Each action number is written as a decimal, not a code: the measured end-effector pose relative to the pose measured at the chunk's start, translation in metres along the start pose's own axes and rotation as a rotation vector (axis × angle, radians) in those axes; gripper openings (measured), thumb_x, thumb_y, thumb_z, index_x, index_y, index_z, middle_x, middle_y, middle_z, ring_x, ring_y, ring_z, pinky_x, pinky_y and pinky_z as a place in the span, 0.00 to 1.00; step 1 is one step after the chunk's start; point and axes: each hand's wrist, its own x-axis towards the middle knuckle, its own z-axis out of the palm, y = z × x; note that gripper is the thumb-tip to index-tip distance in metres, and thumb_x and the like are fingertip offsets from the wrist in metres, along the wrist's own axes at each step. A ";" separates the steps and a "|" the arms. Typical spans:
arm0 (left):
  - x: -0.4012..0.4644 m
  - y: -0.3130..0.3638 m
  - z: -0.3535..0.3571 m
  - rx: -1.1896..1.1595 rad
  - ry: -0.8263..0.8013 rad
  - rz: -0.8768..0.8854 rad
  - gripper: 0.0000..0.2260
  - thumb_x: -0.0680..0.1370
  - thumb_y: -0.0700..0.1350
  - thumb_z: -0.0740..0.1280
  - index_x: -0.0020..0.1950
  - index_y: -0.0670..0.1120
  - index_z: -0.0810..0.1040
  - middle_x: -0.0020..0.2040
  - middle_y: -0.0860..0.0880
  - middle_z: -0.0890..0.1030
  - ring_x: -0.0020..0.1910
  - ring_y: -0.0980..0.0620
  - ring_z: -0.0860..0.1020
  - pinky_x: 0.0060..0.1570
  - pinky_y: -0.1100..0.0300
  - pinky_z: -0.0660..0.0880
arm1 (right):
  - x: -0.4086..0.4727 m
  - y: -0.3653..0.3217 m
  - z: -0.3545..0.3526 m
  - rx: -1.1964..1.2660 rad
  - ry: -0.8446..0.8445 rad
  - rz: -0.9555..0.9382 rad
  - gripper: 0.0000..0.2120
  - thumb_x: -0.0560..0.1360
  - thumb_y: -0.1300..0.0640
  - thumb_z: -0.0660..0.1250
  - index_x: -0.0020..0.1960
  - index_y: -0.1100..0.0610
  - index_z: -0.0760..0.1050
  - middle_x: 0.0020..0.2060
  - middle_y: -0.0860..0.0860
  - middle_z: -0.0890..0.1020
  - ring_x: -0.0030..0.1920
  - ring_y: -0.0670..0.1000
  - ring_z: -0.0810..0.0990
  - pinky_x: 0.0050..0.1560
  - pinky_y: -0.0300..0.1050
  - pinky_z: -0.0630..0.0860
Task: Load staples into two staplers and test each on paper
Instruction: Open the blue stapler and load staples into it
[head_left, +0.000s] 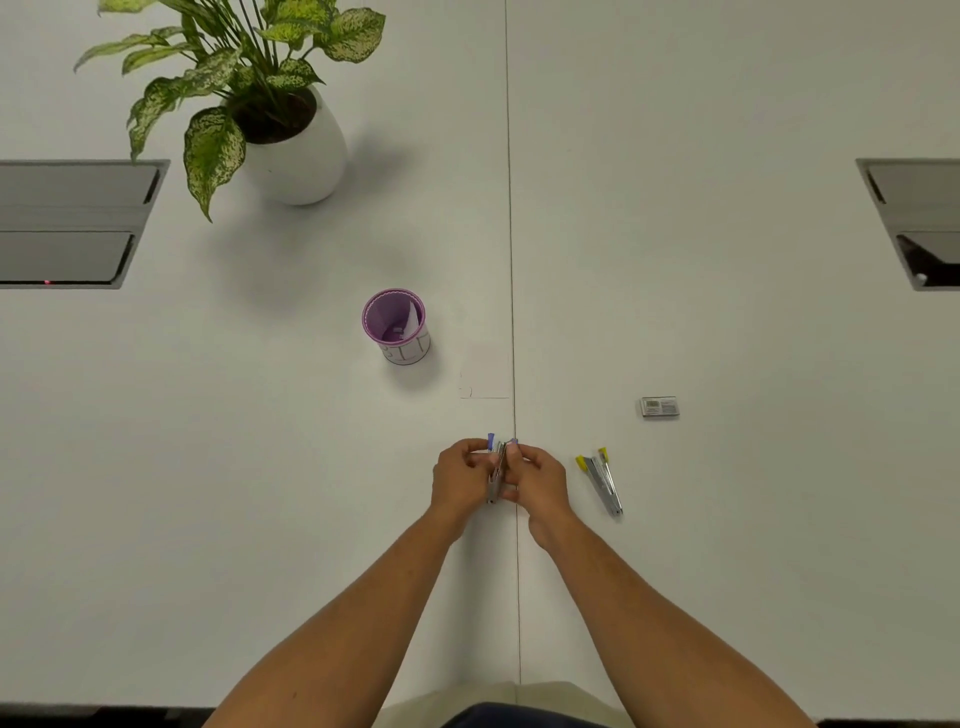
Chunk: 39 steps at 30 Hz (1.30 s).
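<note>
A small metal stapler with purple tips (496, 467) is held between both hands just above the table, near its middle seam. My left hand (460, 480) grips its left side, and my right hand (537, 480) pinches its right side with curled fingers. Its two arms appear spread apart at the purple end. A second metal stapler with yellow tips (601, 480) lies opened on the table to the right of my right hand. A small staple box (660, 407) lies farther right and back. A faint white sheet of paper (485, 376) lies just beyond my hands.
A purple pen cup (397, 325) with paper inside stands behind and left of my hands. A potted plant (291, 140) stands at the back left. Recessed cable boxes sit at the left edge (72, 223) and right edge (919, 223) of the white table.
</note>
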 end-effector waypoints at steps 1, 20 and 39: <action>-0.002 0.001 0.000 -0.006 -0.031 0.031 0.09 0.79 0.41 0.65 0.58 0.46 0.78 0.47 0.48 0.84 0.45 0.51 0.83 0.46 0.59 0.80 | -0.001 -0.002 -0.003 -0.028 -0.006 -0.027 0.11 0.79 0.54 0.67 0.58 0.59 0.77 0.47 0.58 0.85 0.47 0.54 0.85 0.48 0.53 0.83; -0.039 0.047 0.036 -0.090 0.259 0.154 0.11 0.83 0.51 0.55 0.51 0.46 0.72 0.43 0.51 0.79 0.41 0.55 0.78 0.36 0.64 0.71 | -0.034 -0.038 0.007 0.001 0.088 -0.242 0.06 0.81 0.53 0.62 0.49 0.52 0.76 0.45 0.51 0.84 0.47 0.50 0.83 0.47 0.44 0.80; -0.029 0.071 0.011 -0.501 0.049 -0.064 0.12 0.80 0.46 0.59 0.49 0.40 0.80 0.37 0.45 0.85 0.36 0.51 0.84 0.41 0.58 0.78 | -0.060 -0.057 -0.057 -0.138 -0.454 -0.019 0.16 0.82 0.51 0.59 0.61 0.60 0.76 0.54 0.59 0.84 0.49 0.58 0.85 0.48 0.53 0.82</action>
